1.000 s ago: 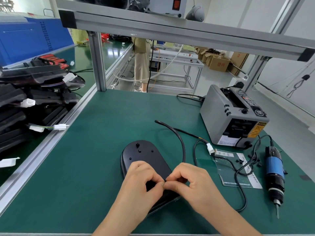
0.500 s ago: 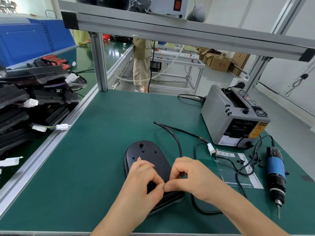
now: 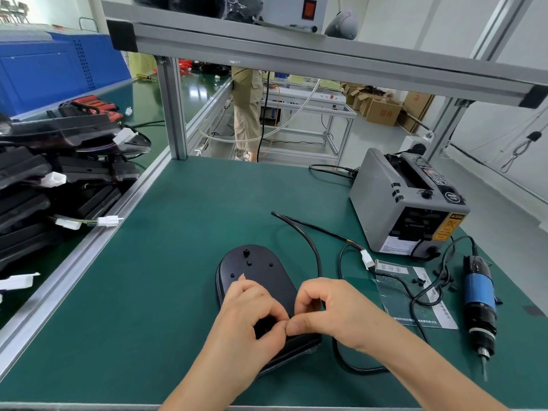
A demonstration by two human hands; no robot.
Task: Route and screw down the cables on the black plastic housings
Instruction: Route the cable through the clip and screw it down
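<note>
Fingers: left hand (image 3: pixel 252 315) and right hand (image 3: pixel 335 312) curled, thumb tips meeting; the right grips the cable (image 3: pixel 308 247), the left's pinch is hidden.
Beneath: housing (image 3: pixel 258 268), near end.
Progress: routing underway; probably no screw driven yet, screwdriver (image 3: pixel 479 301) idle far right.
Change: slack now loops under right wrist.

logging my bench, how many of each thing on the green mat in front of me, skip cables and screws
black housing: 1
electric screwdriver: 1
grey machine: 1
laminated sheet: 1
total: 4
</note>
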